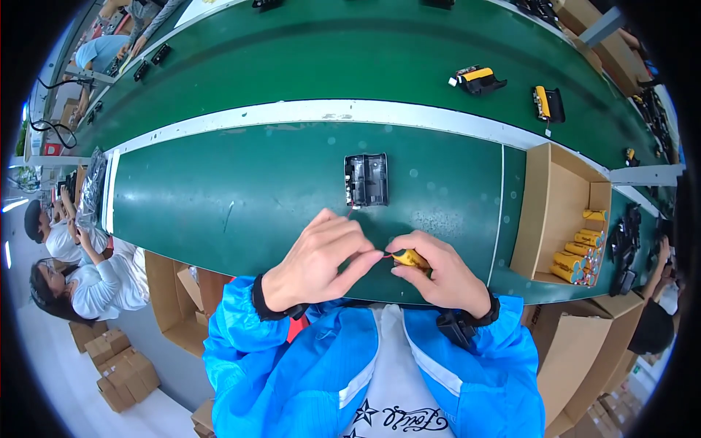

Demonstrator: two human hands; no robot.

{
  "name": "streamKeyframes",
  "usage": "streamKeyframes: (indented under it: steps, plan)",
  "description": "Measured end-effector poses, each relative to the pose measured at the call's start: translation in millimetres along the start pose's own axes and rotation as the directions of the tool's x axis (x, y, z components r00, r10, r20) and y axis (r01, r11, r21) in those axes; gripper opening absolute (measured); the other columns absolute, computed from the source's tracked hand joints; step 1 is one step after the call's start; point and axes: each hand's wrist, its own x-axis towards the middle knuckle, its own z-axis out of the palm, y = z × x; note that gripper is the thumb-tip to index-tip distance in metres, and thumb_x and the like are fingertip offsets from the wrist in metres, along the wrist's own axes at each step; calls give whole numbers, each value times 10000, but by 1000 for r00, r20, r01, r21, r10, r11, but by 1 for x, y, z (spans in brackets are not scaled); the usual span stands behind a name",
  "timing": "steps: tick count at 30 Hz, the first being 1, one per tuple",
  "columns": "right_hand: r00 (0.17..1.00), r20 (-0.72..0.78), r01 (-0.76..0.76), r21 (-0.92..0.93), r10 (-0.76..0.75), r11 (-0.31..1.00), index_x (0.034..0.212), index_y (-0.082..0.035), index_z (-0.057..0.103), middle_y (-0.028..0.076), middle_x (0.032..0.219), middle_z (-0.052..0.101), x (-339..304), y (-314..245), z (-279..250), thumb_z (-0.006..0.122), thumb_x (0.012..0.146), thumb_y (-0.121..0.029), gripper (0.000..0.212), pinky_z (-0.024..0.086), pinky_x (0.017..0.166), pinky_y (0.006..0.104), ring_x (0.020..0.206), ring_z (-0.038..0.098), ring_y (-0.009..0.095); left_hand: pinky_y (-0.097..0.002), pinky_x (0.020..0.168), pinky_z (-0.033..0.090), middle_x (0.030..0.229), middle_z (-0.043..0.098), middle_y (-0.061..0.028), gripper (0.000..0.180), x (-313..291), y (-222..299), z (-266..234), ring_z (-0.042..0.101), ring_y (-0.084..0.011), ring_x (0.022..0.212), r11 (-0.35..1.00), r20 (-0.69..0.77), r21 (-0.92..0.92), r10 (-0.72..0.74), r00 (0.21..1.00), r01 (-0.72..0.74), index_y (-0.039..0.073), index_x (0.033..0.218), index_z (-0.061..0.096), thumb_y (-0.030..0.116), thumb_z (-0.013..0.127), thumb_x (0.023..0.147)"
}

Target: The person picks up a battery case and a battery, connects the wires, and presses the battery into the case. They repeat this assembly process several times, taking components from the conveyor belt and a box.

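Note:
A yellow cylindrical battery (410, 258) is between the thumb and fingers of my right hand (445, 276), which is closed on it near the bench's front edge. Thin red and dark wires (388, 255) come off its left end. My left hand (318, 257) pinches at the tips of these wires, thumb against forefinger. Just beyond the hands, an open black plastic casing (367, 180) lies on the green bench (277, 182). White parts run along its left side, and a short red wire sticks out at its near end, close to my left fingers.
To the right stands a cardboard box (531, 212) with several yellow batteries (573, 263). Behind a white rail (314, 111), a green belt (292, 62) carries black casings, two with yellow batteries (480, 74). Open cartons (171, 299) flank me; other people work at both sides.

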Motion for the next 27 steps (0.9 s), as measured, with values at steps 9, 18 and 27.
streamKeyframes:
  steps: [9, 18, 27]
  plan:
    - [982, 113, -188, 669, 151, 719, 1055, -36, 566, 15, 796, 603, -3, 21, 2, 540, 1026, -142, 112, 430, 643, 236, 718, 538, 78, -346, 699, 378, 788, 579, -55, 73, 17, -5, 17, 566, -222, 719, 998, -72, -28, 62, 995, -65, 68, 825, 665, 103, 727, 844]
    - [962, -28, -205, 576, 270, 791, 1064, -11, 571, 20, 767, 589, 11, 15, -1, 535, 1034, -159, 156, 422, 650, 222, 710, 546, 82, -428, 821, 401, 1079, 558, -156, 443, 24, -29, 48, 546, -344, 982, 848, -586, 111, -365, 723, 518, 76, 1253, 566, 138, 723, 843]
    - [924, -174, -258, 377, 342, 890, 1002, 3, 648, 0, 718, 594, 26, 9, -2, 568, 1012, -147, 170, 432, 606, 223, 658, 540, 61, -456, 831, 412, 1062, 526, -187, 624, 33, -57, 45, 528, -346, 975, 859, -181, 270, -399, 899, 436, 16, 1398, 435, 110, 703, 842]
